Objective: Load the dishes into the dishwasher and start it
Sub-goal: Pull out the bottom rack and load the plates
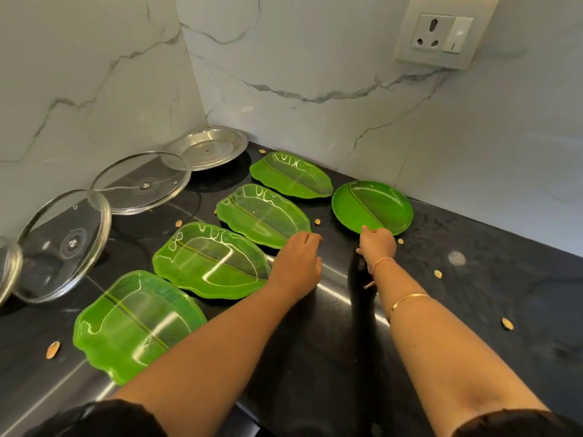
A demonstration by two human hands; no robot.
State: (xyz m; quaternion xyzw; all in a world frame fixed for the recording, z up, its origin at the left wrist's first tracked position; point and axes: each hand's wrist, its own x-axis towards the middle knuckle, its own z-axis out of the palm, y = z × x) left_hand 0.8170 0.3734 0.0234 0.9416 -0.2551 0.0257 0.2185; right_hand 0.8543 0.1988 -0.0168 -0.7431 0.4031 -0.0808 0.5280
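Several green leaf-shaped plates lie in a diagonal row on the black counter (473,310): the nearest (132,323), then one (208,260), a third (262,214) and the farthest (290,173). A round green plate (373,205) sits to their right. My left hand (298,260) rests at the near right edge of the third leaf plate, fingers curled on its rim. At the round plate's near edge, my right hand (377,244) touches the rim with its fingertips. No dishwasher is in view.
Two glass lids (66,244) (142,181) and a steel plate (209,146) lean against the marble wall at the left. Small food scraps (53,349) (507,323) are scattered on the counter. A wall socket (441,31) is at upper right.
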